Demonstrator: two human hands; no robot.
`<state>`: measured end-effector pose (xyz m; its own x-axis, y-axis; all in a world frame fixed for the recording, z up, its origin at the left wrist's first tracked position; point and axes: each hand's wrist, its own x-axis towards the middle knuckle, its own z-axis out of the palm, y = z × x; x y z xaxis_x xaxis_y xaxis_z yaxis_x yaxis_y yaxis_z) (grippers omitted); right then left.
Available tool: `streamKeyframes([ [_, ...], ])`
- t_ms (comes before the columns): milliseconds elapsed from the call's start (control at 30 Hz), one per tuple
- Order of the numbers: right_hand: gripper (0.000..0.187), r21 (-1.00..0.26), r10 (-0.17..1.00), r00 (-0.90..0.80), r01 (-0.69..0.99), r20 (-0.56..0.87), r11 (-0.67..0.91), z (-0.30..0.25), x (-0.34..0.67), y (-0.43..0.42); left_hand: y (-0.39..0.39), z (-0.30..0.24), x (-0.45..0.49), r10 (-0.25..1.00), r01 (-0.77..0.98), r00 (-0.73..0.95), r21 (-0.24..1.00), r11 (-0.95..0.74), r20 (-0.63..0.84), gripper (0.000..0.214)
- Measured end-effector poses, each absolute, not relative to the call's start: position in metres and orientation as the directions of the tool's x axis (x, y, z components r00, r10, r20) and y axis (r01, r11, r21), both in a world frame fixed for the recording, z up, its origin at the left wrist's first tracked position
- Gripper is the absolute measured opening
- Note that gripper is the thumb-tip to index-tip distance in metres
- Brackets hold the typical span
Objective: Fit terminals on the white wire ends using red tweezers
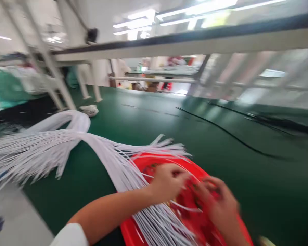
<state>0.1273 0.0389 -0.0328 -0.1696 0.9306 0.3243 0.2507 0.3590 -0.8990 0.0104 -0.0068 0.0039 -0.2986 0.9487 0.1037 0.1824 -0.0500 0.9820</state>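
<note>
A red plastic basin (133,232) sits at the near edge of a dark green surface. A thick bundle of thin white cords (97,147) lies draped across the basin's rim and fans out on both sides. My left hand (166,182) is over the basin, fingers curled among the cords. My right hand (222,205) is beside it, also over the basin, smeared by motion. Both hands meet near a thin white strand inside the basin.
The dark green surface (220,164) stretches ahead, crossed by a black cable (231,135). A small white wad (89,109) lies near white frame legs (64,89). A long white beam (195,44) runs overhead. Green cloth (5,89) lies at far left.
</note>
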Motion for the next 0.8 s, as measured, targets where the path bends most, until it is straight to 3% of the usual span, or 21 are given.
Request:
streamKeyframes([
  [100, 0.021, -0.929, 0.91, -0.345, 0.201, 0.231, 0.311, -0.028, 0.152, 0.026, -0.01, 0.007, 0.005, 0.952, 0.101, -0.3, 0.995, -0.022, 0.052, 0.012],
  [267, 0.004, -0.918, 0.879, -0.412, 0.2, 0.238, 0.342, -0.02, 0.138, 0.029, -0.007, -0.005, 0.001, 0.959, 0.065, -0.284, 0.998, 0.019, 0.0, 0.012],
  [600, 0.005, -0.861, 0.874, -0.465, 0.38, 0.138, 0.338, -0.019, 0.137, 0.027, -0.007, -0.006, 0.0, 0.969, 0.088, -0.247, 0.996, 0.022, 0.0, 0.021],
  [800, 0.008, -0.791, 0.868, -0.48, 0.48, 0.124, 0.379, -0.02, 0.136, 0.025, -0.009, -0.008, 0.003, 0.968, 0.142, -0.238, 0.989, -0.048, 0.081, 0.016],
])
